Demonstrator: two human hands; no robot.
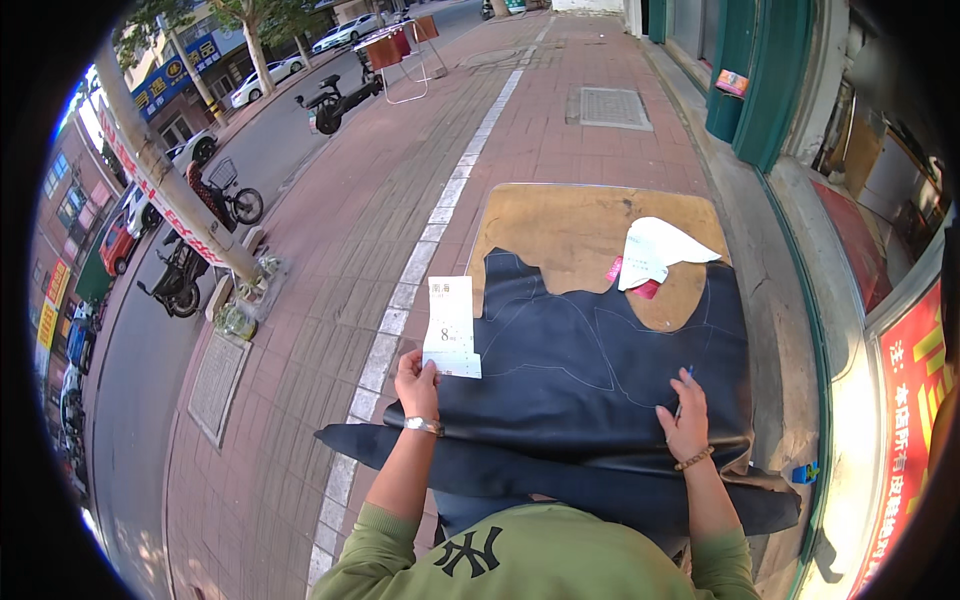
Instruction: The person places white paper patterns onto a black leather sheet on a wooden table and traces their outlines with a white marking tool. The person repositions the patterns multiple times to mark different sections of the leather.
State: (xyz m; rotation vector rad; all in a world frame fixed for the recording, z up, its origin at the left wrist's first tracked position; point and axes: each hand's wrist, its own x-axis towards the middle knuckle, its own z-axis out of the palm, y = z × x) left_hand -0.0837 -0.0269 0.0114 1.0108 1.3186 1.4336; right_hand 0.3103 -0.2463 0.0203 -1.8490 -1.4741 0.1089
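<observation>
A white paper pattern piece (450, 325) with print on it stands up from my left hand (417, 387), its lower edge pinched between thumb and fingers. It hangs at the left edge of a black leather-like sheet (540, 415), which carries thin pale outlines of curved shapes. Over the sheet's right part is my right hand (686, 418), fingers curled round a slim pen (690, 372) whose blue end shows. Beneath the sheet is a tan board-topped table (575, 225). Another white paper piece (660, 250) lies near its far right, partly over a cut-out curve of the sheet.
Pink-red scraps (646, 289) lie by the far paper. The sheet's near edge drapes in a fold toward my body. On the right, a doorway with green frames (775, 90) and a red sign (910, 430) stands close. Parked scooters (340, 100) and a pole (165, 170) are left.
</observation>
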